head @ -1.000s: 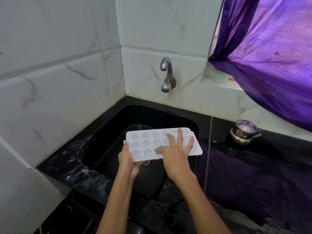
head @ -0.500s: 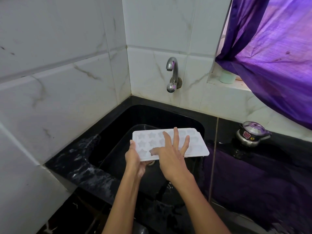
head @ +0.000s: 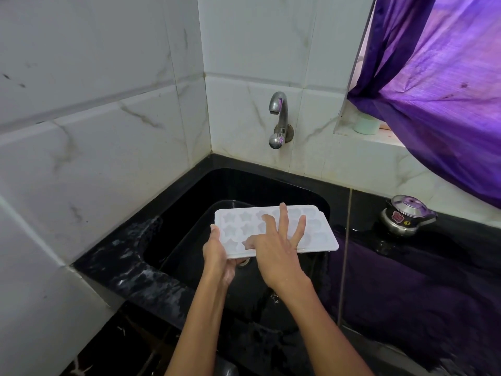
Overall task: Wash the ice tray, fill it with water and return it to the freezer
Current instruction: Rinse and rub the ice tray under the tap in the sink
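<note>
1. You stand at a corner of white marble-look tiled wall (head: 108, 131), with a black stone counter (head: 130, 270) and a black sink (head: 238, 185) set into it.
2. A metal tap (head: 278, 118) comes out of the back wall above the sink; no water shows at its spout.
3. To your right, a purple curtain (head: 439, 90) hangs over a window ledge, where a pale green cup (head: 366, 125) stands.
4. A small steel pressure cooker (head: 406, 218) sits on the counter to the right of the sink.
5. The white ice tray (head: 320, 237), with star-shaped cells, is held over the sink basin, roughly level and well below the tap.
6. Your left hand (head: 218, 256) grips the tray's near left corner: thumb along the left edge on top, fingers curled underneath.
7. Your right hand (head: 276, 253) lies palm-down on the tray's top, fingers spread and extended across the cells, thumb pointing left onto the near row. It clasps nothing.
8. Both forearms reach forward from the bottom of the view, bare, converging on the tray.
</note>
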Available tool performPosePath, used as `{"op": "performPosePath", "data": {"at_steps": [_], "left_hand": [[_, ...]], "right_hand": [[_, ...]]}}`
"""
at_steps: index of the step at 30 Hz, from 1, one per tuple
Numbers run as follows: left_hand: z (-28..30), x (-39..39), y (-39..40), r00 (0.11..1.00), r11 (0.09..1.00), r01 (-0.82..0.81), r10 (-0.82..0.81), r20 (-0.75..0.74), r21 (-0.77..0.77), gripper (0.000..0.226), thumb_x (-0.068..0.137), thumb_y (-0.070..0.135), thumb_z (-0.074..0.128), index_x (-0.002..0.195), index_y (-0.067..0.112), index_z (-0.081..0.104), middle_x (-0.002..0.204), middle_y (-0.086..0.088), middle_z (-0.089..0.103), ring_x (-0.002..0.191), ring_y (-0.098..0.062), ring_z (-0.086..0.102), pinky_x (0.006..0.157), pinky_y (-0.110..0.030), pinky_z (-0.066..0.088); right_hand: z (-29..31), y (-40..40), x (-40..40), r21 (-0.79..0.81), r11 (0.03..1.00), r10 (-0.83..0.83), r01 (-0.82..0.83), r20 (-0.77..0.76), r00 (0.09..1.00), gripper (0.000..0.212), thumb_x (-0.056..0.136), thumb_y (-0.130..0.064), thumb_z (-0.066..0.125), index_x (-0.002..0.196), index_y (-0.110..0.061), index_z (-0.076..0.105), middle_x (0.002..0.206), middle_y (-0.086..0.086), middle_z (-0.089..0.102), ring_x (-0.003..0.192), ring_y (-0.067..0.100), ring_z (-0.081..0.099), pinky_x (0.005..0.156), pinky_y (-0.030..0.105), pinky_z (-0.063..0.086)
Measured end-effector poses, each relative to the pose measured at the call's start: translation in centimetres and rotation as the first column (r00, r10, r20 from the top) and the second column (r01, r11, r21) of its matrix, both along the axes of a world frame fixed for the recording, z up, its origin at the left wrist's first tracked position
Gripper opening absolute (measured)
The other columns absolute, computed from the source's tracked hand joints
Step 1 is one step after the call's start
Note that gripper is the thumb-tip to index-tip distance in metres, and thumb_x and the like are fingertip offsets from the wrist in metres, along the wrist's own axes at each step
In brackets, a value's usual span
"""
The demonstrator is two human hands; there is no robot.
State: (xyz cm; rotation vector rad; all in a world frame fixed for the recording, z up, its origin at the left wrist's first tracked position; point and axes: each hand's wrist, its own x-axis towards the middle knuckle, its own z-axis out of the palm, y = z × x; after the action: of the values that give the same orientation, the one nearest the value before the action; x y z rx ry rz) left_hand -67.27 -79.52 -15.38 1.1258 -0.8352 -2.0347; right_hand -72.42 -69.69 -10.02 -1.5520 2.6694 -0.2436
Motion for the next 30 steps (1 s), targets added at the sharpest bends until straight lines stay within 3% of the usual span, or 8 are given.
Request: {"op": "performPosePath", "data": {"at_steps": [8,13,16,21,30], "left_hand": [[-0.1,0.0,0.0,1.000,1.000,0.006,-0.006,0.014,0.009,0.044,0.100,0.044,0.033,0.095,0.011,0.061,0.084,-0.011,0.073,0.081,-0.032,0.068,0.082,-0.051,0.053],[0.0,-0.1,0.0,1.000,0.999,0.008,-0.008,0.017,0.036,0.046,0.100,0.046,0.031,0.102,0.011,0.061,0.093,-0.014,0.071,0.085,-0.032,0.068,0.072,-0.044,0.056],[0.0,-0.1,0.1,1.000,0.999,0.006,-0.007,0.013,0.053,0.046,0.100,0.046,0.032,0.107,0.010,0.061,0.097,-0.016,0.071,0.086,-0.032,0.069,0.064,-0.039,0.055],[-0.1,-0.4,0.5,1.000,0.998,0.007,-0.008,0.014,0.061,0.048,0.099,0.048,0.032,0.112,0.012,0.060,0.102,-0.012,0.071,0.090,-0.030,0.070,0.070,-0.041,0.057],[-0.3,-0.8,0.7,1.000,0.998,0.012,-0.013,0.026,0.067,0.047,0.099,0.048,0.033,0.106,0.012,0.061,0.097,-0.012,0.072,0.085,-0.031,0.071,0.072,-0.044,0.057]], "right_hand": [[-0.2,-0.2,0.1,-0.001,1.000,-0.007,0.007,-0.002,1.000,0.037,0.092,-0.001,0.052,0.119,-0.024,0.062,0.154,0.011,0.016,0.142,0.039,-0.024,0.107,0.065,-0.019],[-0.4,-0.6,0.4,-0.099,0.995,0.005,-0.004,0.006,1.000,0.054,0.080,0.014,0.048,0.118,-0.024,0.046,0.150,0.011,0.018,0.142,0.038,-0.023,0.108,0.064,-0.018],[-0.6,-1.1,0.9,-0.082,0.994,0.071,-0.071,0.006,0.997,0.046,0.085,0.003,0.057,0.120,-0.027,0.054,0.155,0.010,0.010,0.141,0.037,-0.027,0.108,0.063,-0.019],[-1.5,-1.9,1.6,-0.002,0.996,0.086,-0.086,-0.020,0.996,0.030,0.093,-0.024,0.060,0.121,-0.033,0.062,0.160,0.008,0.004,0.141,0.036,-0.028,0.107,0.065,-0.019],[-2.2,-1.7,0.8,-0.028,0.997,0.074,-0.074,-0.012,0.997,0.035,0.092,-0.015,0.060,0.124,-0.031,0.060,0.158,0.010,0.010,0.142,0.036,-0.025,0.106,0.064,-0.022]]}}
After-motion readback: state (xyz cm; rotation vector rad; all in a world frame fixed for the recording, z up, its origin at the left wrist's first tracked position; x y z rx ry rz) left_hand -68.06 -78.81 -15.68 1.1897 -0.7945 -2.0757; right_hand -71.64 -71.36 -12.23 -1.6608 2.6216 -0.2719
